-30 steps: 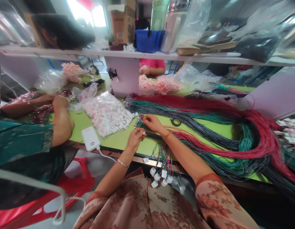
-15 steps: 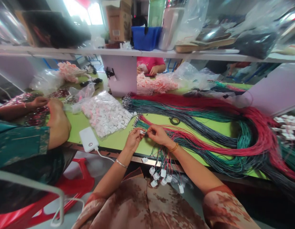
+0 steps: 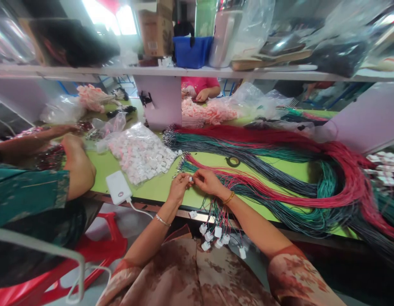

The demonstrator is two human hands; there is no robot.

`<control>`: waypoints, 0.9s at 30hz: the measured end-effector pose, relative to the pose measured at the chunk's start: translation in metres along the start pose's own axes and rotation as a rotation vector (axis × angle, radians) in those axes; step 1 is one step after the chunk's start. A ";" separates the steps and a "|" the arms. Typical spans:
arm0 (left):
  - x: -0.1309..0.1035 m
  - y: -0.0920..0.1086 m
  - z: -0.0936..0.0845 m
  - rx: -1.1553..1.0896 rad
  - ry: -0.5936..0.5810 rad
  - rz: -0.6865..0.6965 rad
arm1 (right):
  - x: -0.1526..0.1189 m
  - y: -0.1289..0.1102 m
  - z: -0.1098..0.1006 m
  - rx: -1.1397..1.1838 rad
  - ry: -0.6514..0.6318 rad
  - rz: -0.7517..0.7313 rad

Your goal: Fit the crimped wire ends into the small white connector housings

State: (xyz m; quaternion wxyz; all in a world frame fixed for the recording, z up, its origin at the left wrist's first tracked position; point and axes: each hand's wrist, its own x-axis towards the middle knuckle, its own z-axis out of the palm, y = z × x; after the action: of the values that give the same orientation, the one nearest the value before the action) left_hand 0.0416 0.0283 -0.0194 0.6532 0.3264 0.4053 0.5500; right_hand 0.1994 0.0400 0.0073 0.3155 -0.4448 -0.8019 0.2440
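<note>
My left hand (image 3: 180, 187) pinches a small white connector (image 3: 190, 179) above the green tabletop. Right beside it, my right hand (image 3: 208, 182) is closed, its fingertips close to the connector; what they grip is too small to make out. Red, green and black wires (image 3: 248, 182) run rightward from behind my hands, their metal-tipped ends just beyond my fingers. Below my right wrist, several white connectors (image 3: 218, 231) on thin wires hang over the table's front edge. A clear bag of white connectors (image 3: 146, 157) lies to the left of my hands.
A white power bank (image 3: 118, 188) with a cable lies near the front edge. Black tape (image 3: 233, 161) sits behind my right hand. A thick wire bundle (image 3: 280, 138) spans the back. At the left is another person's arm (image 3: 77, 163); a shelf (image 3: 120, 71) crosses above.
My right hand has moved slightly left, closer to my left hand and the connector. At the left, the neighbouring person's far hand has reached further forward.
</note>
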 end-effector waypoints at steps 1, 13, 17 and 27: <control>0.000 0.000 0.000 -0.014 0.015 0.007 | 0.000 0.000 0.001 0.008 -0.017 0.006; 0.000 0.003 0.001 0.017 0.010 -0.009 | 0.058 0.024 -0.021 -0.156 0.064 0.252; -0.002 0.005 0.000 0.030 0.009 -0.022 | 0.089 0.043 -0.016 -0.293 -0.034 0.461; -0.004 0.005 -0.003 0.032 -0.017 -0.037 | 0.081 0.049 -0.030 -0.484 -0.003 0.372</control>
State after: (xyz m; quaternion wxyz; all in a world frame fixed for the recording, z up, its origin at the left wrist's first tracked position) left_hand 0.0367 0.0257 -0.0160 0.6613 0.3337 0.4144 0.5288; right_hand 0.2157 0.1372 0.0186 0.1490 -0.6458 -0.7421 0.1002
